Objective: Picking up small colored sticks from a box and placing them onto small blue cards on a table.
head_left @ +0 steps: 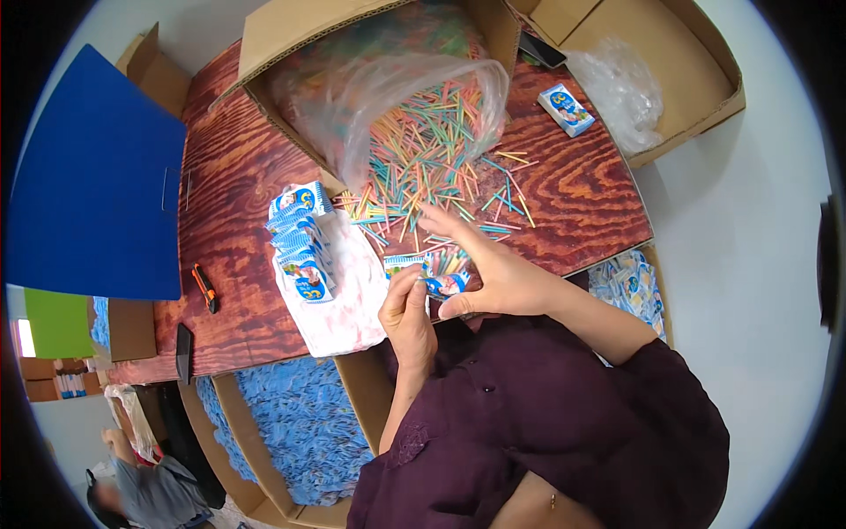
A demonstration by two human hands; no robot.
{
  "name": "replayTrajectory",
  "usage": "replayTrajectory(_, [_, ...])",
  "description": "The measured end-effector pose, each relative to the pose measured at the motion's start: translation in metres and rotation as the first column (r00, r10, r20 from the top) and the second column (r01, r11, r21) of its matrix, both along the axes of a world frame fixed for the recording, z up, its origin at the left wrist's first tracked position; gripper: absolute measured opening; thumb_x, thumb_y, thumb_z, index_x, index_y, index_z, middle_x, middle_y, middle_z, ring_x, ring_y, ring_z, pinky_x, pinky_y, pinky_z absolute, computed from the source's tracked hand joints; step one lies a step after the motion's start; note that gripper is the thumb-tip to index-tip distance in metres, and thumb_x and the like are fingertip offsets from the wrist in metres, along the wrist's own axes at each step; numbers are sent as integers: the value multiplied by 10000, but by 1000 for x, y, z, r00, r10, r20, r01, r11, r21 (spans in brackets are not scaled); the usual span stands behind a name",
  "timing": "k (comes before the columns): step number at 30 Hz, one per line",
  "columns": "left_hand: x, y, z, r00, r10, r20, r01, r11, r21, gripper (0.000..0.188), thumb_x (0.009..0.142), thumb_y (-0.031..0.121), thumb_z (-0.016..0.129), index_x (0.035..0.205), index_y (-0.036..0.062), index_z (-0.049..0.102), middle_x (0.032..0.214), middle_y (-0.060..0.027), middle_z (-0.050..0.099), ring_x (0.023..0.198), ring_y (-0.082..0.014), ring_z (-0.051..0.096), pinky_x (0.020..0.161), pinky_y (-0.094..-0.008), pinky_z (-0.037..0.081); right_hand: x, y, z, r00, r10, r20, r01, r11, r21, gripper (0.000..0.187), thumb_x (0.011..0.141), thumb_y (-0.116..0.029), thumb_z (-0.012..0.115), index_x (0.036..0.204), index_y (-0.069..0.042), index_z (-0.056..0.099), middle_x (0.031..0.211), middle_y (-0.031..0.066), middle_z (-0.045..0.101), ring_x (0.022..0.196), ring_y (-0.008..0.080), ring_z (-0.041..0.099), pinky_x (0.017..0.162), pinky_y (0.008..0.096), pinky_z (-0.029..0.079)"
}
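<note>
My left hand (409, 319) pinches the edge of a small blue-and-white packet (448, 285) near the table's front edge. Thin pastel sticks stand up out of the packet's top. Beside it my right hand (504, 275) is open, fingers stretched toward the stick pile and thumb close to the packet; whether the thumb touches it I cannot tell. A heap of thin pink, yellow and green sticks (432, 145) spills from a plastic-lined cardboard box (304, 25) lying on its side. Left of my hands, a row of filled packets (304, 242) lies on a white sheet (339, 309).
An orange utility knife (204, 288) and a dark phone-like object (184, 353) lie on the left of the wooden table (238, 167). Another packet (566, 110) rests at the far right. Below the front edge stands a carton of blue wrappers (300, 432). A person (163, 489) is at lower left.
</note>
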State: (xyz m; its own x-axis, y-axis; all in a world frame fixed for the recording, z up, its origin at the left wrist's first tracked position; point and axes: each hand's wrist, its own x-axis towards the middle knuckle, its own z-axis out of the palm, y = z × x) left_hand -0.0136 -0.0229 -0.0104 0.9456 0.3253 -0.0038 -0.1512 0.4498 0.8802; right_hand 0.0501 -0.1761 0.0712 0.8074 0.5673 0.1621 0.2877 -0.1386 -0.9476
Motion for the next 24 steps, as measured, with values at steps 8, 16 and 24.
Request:
replayTrajectory(8, [-2, 17, 8, 995, -74, 74, 53, 967, 249, 129, 857, -62, 593, 975, -15, 621, 1106, -126, 601, 997, -170, 569, 876, -282, 449, -13, 3, 15, 948, -20, 319, 97, 969, -228, 653, 777, -11, 618, 1386, -29, 385, 1154, 191, 550, 951, 344, 558, 839, 409, 448])
replayTrajectory(16, [-2, 14, 22, 986, -163, 19, 163, 987, 0, 151, 844, -49, 614, 980, 9, 588, 1119, -92, 593, 996, -132, 558, 875, -268, 444, -8, 5, 1, 879, -26, 477, 96, 988, -123, 657, 755, -3, 652, 1363, -8, 403, 983, 161, 580, 865, 339, 555, 755, 423, 448])
replayTrajectory(24, [-1, 20, 21, 994, -108, -32, 111, 983, 148, 101, 869, -24, 591, 952, -20, 649, 970, -62, 634, 886, -117, 573, 803, -237, 448, -12, 12, -7, 938, -41, 343, 83, 991, -109, 416, 769, -7, 650, 1177, -15, 570, 857, 118, 586, 756, 264, 563, 664, 365, 449])
